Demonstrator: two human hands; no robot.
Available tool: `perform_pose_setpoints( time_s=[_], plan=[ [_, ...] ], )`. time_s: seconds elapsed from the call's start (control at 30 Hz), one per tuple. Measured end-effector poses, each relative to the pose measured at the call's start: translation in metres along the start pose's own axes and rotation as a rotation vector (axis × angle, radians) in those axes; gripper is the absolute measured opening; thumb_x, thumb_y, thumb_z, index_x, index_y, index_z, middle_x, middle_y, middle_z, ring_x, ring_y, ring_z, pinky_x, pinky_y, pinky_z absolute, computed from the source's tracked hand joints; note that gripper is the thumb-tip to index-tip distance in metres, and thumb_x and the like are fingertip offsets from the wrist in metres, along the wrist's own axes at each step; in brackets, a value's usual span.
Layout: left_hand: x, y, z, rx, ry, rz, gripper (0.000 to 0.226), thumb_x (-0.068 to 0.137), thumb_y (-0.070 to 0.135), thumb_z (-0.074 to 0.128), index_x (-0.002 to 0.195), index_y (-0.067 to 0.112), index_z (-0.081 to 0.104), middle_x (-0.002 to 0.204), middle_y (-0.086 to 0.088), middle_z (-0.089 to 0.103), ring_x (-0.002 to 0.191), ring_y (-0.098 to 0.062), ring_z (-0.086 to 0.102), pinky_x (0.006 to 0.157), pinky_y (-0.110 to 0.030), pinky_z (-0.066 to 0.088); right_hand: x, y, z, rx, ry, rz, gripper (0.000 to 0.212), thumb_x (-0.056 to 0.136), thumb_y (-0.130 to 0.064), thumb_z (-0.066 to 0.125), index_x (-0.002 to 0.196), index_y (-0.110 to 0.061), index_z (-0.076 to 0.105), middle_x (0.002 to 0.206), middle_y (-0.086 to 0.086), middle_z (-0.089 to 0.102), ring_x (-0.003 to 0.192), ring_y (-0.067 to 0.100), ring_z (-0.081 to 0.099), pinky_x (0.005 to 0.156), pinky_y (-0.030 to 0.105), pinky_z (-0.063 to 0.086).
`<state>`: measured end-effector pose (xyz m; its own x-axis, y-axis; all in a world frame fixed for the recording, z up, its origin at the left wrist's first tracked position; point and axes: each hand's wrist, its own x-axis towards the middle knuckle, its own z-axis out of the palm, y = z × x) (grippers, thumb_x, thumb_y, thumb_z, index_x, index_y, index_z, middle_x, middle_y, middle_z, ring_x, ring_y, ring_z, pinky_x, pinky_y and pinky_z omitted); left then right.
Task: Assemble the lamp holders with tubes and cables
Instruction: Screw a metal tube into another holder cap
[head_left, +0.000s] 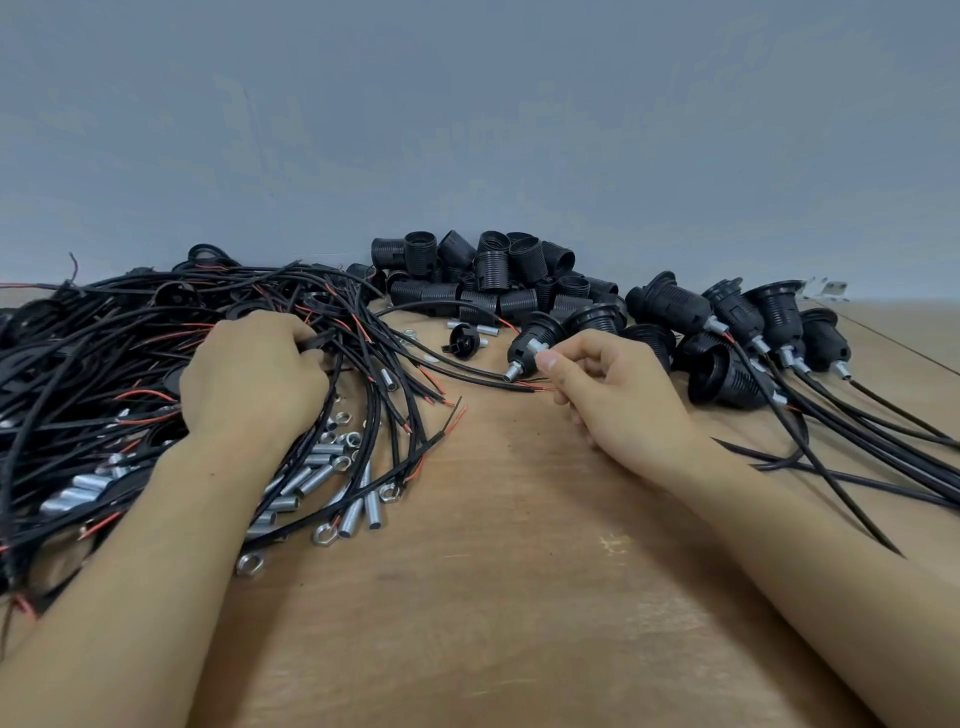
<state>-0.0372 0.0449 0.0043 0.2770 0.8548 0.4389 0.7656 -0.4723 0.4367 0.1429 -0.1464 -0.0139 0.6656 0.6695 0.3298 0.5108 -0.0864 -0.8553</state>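
Wooden bench (498, 597) against a grey wall (467, 130).

Left hand (254, 374) palm down on the tangle of black cables (119, 353) at the left edge of the bench, fingers curled into the heap and gripping a black piece among the cables; what exactly, cannot tell. Red and copper wire ends fanned out toward the middle of the bench.

Right hand (618, 395) near the middle, thumb and forefinger pinching a small silver tube (545, 357), the other fingers loosely curled beneath. Tube just beside a lamp holder (535, 343) lying on its side with a short metal nipple at its near end; touching or not, cannot tell.

Loose metal tubes (332, 488) and nuts (324, 532) scattered under and beside the left forearm, partly buried by cables. One black cap (462, 340) alone between the two hands, a little further back.

Pile of bare black threaded holders (498, 275) at the far edge against the wall, stacked at all angles.

Finished holders with tubes and cables fitted (753, 322) ranged along the right side of the bench, lying on their sides, cables trailing toward the near right edge and crossing one another. White object (826, 288) at the far right corner, too small to identify.
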Motion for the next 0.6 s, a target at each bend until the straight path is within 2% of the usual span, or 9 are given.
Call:
perform_pose_setpoints(
  time_s=[0.07, 0.13, 0.17, 0.23, 0.3, 0.37, 0.43, 0.5, 0.6],
  plan=[
    [0.0, -0.001, 0.0, 0.045, -0.048, 0.023, 0.016, 0.092, 0.033, 0.065, 0.105, 0.026, 0.073, 0.077, -0.001, 0.05, 0.094, -0.034, 0.054, 0.07, -0.036, 0.036, 0.001, 0.001, 0.0, -0.015, 0.01, -0.002, 0.015, 0.094, -0.031, 0.064, 0.081, -0.025, 0.067, 0.062, -0.004, 0.063, 0.048, 0.0, 0.052, 0.053, 0.023, 0.038],
    [-0.001, 0.0, 0.001, 0.122, -0.209, 0.135, 0.03, 0.091, 0.043, 0.064, 0.113, 0.024, 0.071, 0.097, -0.004, 0.067, 0.097, -0.029, 0.056, 0.076, -0.037, 0.044, 0.001, 0.001, 0.0, -0.018, 0.001, -0.009, 0.015, 0.094, -0.032, 0.064, 0.08, -0.026, 0.067, 0.063, -0.004, 0.063, 0.049, 0.0, 0.052, 0.053, 0.022, 0.038],
    [-0.002, 0.001, 0.003, 0.141, -0.265, 0.18, 0.036, 0.091, 0.044, 0.063, 0.119, 0.022, 0.068, 0.11, -0.005, 0.069, 0.104, -0.03, 0.058, 0.083, -0.039, 0.047, 0.001, 0.002, 0.0, -0.015, -0.005, -0.01, 0.016, 0.094, -0.033, 0.064, 0.08, -0.027, 0.067, 0.063, -0.004, 0.063, 0.049, -0.001, 0.052, 0.053, 0.022, 0.038],
    [-0.003, 0.003, 0.002, 0.036, -0.263, 0.207, 0.035, 0.094, 0.036, 0.058, 0.125, 0.02, 0.066, 0.121, -0.007, 0.068, 0.114, -0.032, 0.058, 0.094, -0.039, 0.045, 0.001, 0.003, 0.0, -0.009, -0.019, -0.007, 0.016, 0.094, -0.034, 0.064, 0.079, -0.028, 0.067, 0.064, -0.004, 0.063, 0.049, 0.0, 0.052, 0.053, 0.022, 0.038],
    [0.0, 0.003, -0.002, -0.133, -0.171, 0.159, 0.034, 0.095, 0.022, 0.051, 0.127, 0.02, 0.065, 0.124, -0.008, 0.066, 0.115, -0.034, 0.058, 0.097, -0.038, 0.044, 0.0, 0.004, 0.001, -0.006, -0.032, -0.006, 0.016, 0.094, -0.035, 0.064, 0.081, -0.027, 0.068, 0.064, -0.004, 0.063, 0.049, 0.0, 0.051, 0.053, 0.023, 0.039],
    [0.005, -0.005, -0.004, -0.048, -0.082, 0.067, 0.039, 0.091, 0.015, 0.049, 0.127, 0.019, 0.063, 0.132, -0.013, 0.06, 0.121, -0.039, 0.05, 0.102, -0.045, 0.041, 0.0, 0.005, 0.001, -0.012, -0.039, -0.01, 0.015, 0.094, -0.035, 0.064, 0.082, -0.026, 0.068, 0.063, -0.004, 0.063, 0.049, 0.0, 0.051, 0.053, 0.023, 0.039],
    [0.011, -0.016, -0.006, 0.198, -0.123, -0.128, 0.044, 0.088, 0.02, 0.053, 0.133, 0.016, 0.054, 0.143, -0.016, 0.047, 0.131, -0.04, 0.036, 0.106, -0.05, 0.031, 0.0, 0.004, 0.0, -0.014, -0.039, -0.014, 0.015, 0.094, -0.035, 0.064, 0.083, -0.026, 0.068, 0.063, -0.004, 0.063, 0.049, 0.0, 0.051, 0.053, 0.023, 0.039],
    [0.012, -0.02, -0.007, 0.268, -0.25, -0.314, 0.049, 0.092, 0.031, 0.05, 0.135, 0.008, 0.048, 0.144, -0.022, 0.043, 0.133, -0.043, 0.033, 0.107, -0.052, 0.029, 0.0, 0.004, 0.0, -0.017, -0.036, -0.012, 0.015, 0.094, -0.035, 0.064, 0.082, -0.026, 0.068, 0.063, -0.004, 0.063, 0.048, 0.001, 0.051, 0.054, 0.024, 0.039],
    [0.016, -0.028, -0.003, 0.216, -0.26, -0.303, 0.045, 0.093, 0.032, 0.05, 0.129, 0.004, 0.054, 0.137, -0.024, 0.05, 0.127, -0.044, 0.041, 0.103, -0.05, 0.037, 0.0, 0.004, 0.0, -0.035, -0.048, -0.008, 0.015, 0.094, -0.035, 0.064, 0.082, -0.026, 0.068, 0.063, -0.004, 0.063, 0.048, 0.001, 0.051, 0.054, 0.025, 0.04]
  ],
)
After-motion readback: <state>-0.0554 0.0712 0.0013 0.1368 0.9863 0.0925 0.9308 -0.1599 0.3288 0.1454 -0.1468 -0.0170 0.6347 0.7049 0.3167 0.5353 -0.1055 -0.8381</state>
